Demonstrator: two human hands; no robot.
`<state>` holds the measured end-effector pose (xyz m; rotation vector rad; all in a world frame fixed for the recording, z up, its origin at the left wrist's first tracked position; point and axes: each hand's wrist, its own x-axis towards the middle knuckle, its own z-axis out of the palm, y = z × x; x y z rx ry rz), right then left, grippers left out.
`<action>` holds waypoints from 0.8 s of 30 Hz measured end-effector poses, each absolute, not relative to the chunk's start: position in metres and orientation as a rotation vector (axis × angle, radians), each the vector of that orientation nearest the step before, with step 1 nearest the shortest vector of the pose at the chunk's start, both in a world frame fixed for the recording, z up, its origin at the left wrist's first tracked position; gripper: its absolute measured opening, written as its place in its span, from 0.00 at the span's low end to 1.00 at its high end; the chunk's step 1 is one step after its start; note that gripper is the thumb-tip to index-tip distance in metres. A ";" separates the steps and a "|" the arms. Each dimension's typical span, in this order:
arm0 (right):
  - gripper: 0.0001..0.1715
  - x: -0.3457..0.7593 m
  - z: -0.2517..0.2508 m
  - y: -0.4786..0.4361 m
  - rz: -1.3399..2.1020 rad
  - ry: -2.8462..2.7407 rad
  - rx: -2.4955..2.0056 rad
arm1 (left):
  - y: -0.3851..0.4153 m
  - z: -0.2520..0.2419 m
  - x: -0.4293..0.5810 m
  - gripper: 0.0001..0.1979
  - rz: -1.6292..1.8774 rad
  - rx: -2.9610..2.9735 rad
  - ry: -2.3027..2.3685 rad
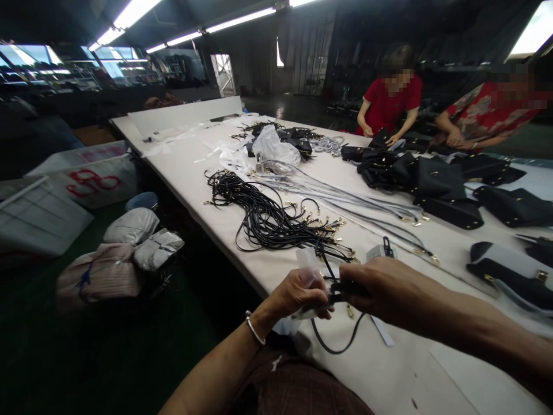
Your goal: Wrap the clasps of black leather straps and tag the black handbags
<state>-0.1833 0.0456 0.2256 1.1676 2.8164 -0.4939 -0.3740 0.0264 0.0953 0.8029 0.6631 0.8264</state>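
Note:
My left hand [298, 295] is closed on a small clear plastic bag [307, 270] at the near edge of the white table [203, 190]. A silver bangle sits on that wrist. My right hand [380, 288] is closed on a black strap [332, 340], whose loop hangs down below both hands. The two hands meet where the strap's end enters the bag. A gold clasp shows just under them. A large pile of black straps with gold clasps [268, 216] lies on the table just beyond my hands.
Straps in clear sleeves [345, 202] run across the table. Black bags [432, 184] lie at the right and far side, where two other people work. A white plastic bag [273, 147] sits at the middle back. Bundles and white crates stand on the floor at left.

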 end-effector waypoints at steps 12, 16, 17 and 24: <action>0.25 -0.178 0.183 0.063 -2.236 1.799 1.801 | 0.048 0.076 -0.382 0.20 1.069 1.550 0.893; 0.24 -0.176 0.169 0.061 -2.639 1.555 1.740 | 0.060 0.084 -0.383 0.17 1.102 1.800 0.851; 0.22 -0.177 0.166 0.060 -2.659 1.561 1.701 | 0.062 0.088 -0.381 0.16 1.073 1.843 0.810; 0.23 -0.174 0.155 0.054 -2.797 1.417 1.662 | 0.080 0.102 -0.372 0.21 1.167 1.866 0.645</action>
